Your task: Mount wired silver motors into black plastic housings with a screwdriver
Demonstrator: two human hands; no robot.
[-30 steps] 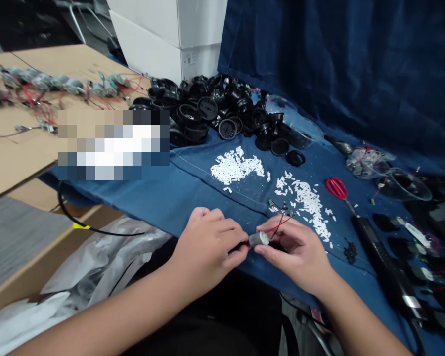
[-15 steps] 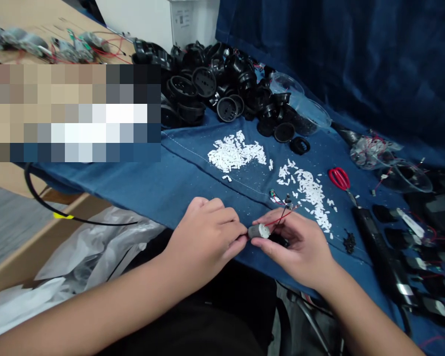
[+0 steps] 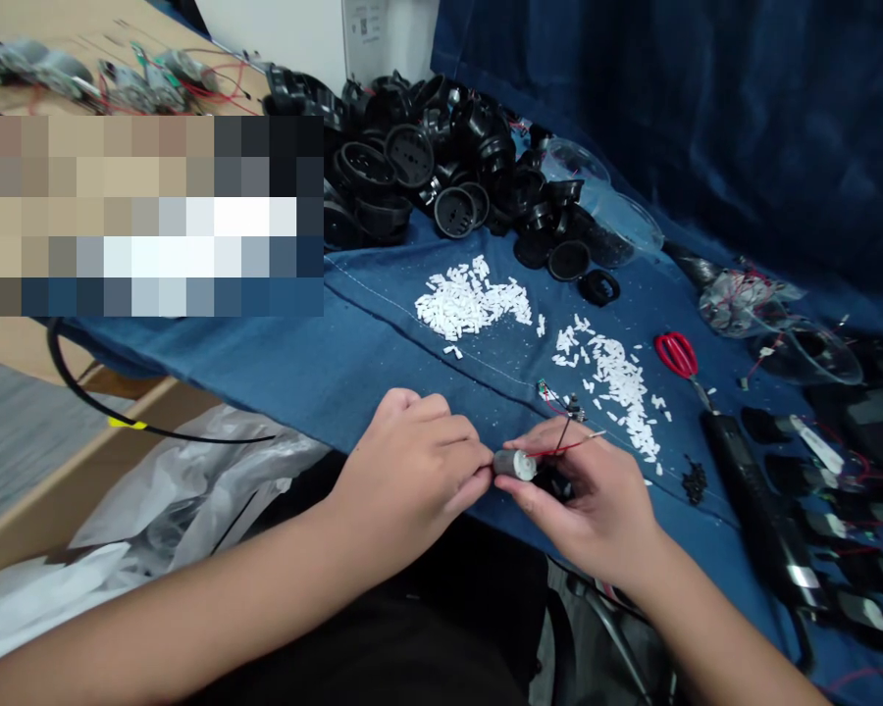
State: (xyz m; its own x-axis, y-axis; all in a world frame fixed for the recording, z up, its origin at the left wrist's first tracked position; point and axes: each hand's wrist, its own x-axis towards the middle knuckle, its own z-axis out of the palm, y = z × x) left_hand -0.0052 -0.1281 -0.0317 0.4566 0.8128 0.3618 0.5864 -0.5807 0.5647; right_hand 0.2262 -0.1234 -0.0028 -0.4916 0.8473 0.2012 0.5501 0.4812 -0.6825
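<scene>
A small silver motor (image 3: 515, 464) with thin red and black wires sits between my two hands near the front edge of the blue cloth (image 3: 353, 343). My right hand (image 3: 596, 495) curls around it, thumb and fingers pinching its body. My left hand (image 3: 412, 476) is closed, its fingertips pinched at the motor's left end. What those fingertips hold is too small to make out. The wires (image 3: 566, 446) rise from the motor toward a tiny circuit piece (image 3: 551, 394) on the cloth.
Two heaps of small white pieces (image 3: 471, 299) (image 3: 618, 387) lie beyond my hands. A pile of black round housings (image 3: 441, 167) fills the back. Red-handled scissors (image 3: 677, 355), a black tool (image 3: 757, 510) and clear cups (image 3: 809, 355) are right. Cardboard (image 3: 15, 333) and plastic bags (image 3: 162, 510) are left.
The view has tipped down and shifted, so everything sits a little higher in frame. My hands stay together on the motor; the wires have swung slightly to the right.
</scene>
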